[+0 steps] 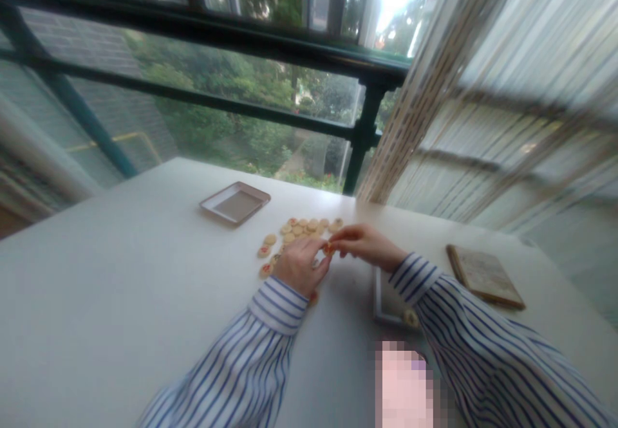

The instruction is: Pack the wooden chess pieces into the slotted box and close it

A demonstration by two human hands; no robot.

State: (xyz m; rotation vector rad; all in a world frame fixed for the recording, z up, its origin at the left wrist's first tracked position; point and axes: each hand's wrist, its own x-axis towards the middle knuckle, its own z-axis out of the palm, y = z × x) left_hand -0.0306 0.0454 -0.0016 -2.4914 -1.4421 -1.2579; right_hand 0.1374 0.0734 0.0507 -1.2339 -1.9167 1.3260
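Many round wooden Chinese chess pieces (302,224) lie in a loose cluster on the white table (120,299), some with red marks facing up. My left hand (300,264) is over the near side of the cluster, thumb and forefinger closed on a piece with a red mark (329,248). From the right, my right hand (364,244) meets it, and its fingertips pinch the same piece. Part of the cluster is hidden under my left hand. Below my right wrist is a grey-rimmed tray (378,306), partly covered by my sleeve, with a chess piece (411,318) in its near corner.
A shallow rectangular tray (235,203) stands at the far left of the pieces. A flat brown wooden box or board (484,276) lies on the right. Beyond the table's far edge are a dark green railing (217,35) and a string curtain (410,106).
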